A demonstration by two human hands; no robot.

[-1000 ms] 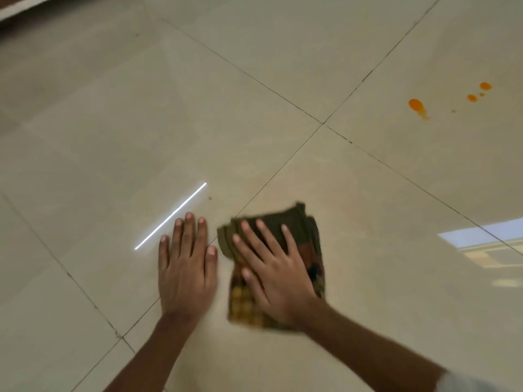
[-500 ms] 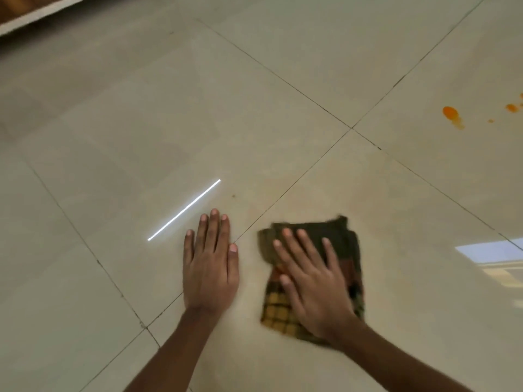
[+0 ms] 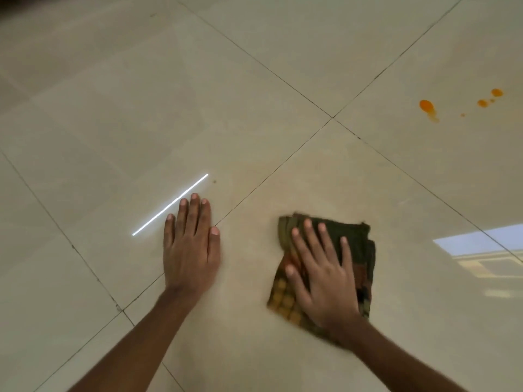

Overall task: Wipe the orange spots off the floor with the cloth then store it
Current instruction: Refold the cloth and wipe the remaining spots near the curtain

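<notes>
Down on the floor: glossy cream tiles (image 3: 254, 66) with thin dark grout lines crossing at angles; two bare forearms come in from about 6 o'clock.
Right hand: the right hand (image 3: 322, 275) lies flat on top of the cloth with its fingers spread, palm pressing down, gripping nothing.
Cloth: a folded checked cloth (image 3: 359, 250), dark green at the far end and yellow-orange plaid at the near end, lies flat on the tile under that hand; its edges look a little blurred.
Left hand: the left hand (image 3: 191, 244) rests flat on the bare tile at about 9 o'clock from the cloth, fingers straight and close together, empty, with a clear strip of floor between it and the cloth.
Orange spots: the orange spots (image 3: 427, 106) sit well apart from the cloth, toward 1 o'clock, on the next tile over; one large drop with a short smear, then smaller dots trailing to its right.
In between: only bare tile and one grout line lie between cloth and spots.
Reflections: a thin bright streak of light (image 3: 169, 205) shines just beyond the left fingertips, and a pale window reflection (image 3: 478, 244) glares at 3 o'clock from the cloth.
Small mark: a tiny dark speck (image 3: 214, 182) sits beside the streak's far end.
</notes>
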